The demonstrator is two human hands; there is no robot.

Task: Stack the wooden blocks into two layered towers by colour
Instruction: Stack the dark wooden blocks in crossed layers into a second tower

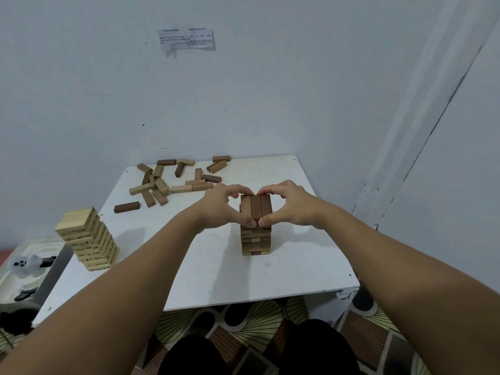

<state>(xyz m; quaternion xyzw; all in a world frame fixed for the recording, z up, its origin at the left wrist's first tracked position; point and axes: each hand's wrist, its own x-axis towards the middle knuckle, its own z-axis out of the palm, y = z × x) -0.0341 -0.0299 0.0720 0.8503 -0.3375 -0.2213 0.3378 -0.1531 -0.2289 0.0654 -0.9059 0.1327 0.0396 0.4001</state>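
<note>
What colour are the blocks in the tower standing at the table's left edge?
Pale, light wood, seen in the head view: the left tower is all light blocks, unlike the brown tower.

The print on the paper notice [186, 39] taped to the wall is too small to read, both forearms run off the bottom corners, and the white bin [16, 277] is cut by the left edge.

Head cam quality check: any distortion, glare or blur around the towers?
Head view: wide-angle bending curves the wall seam and stretches the forearms; light soft and even, no glare on the white table; dark tower between left hand and right hand sharp; wall note too blurred to read.
</note>
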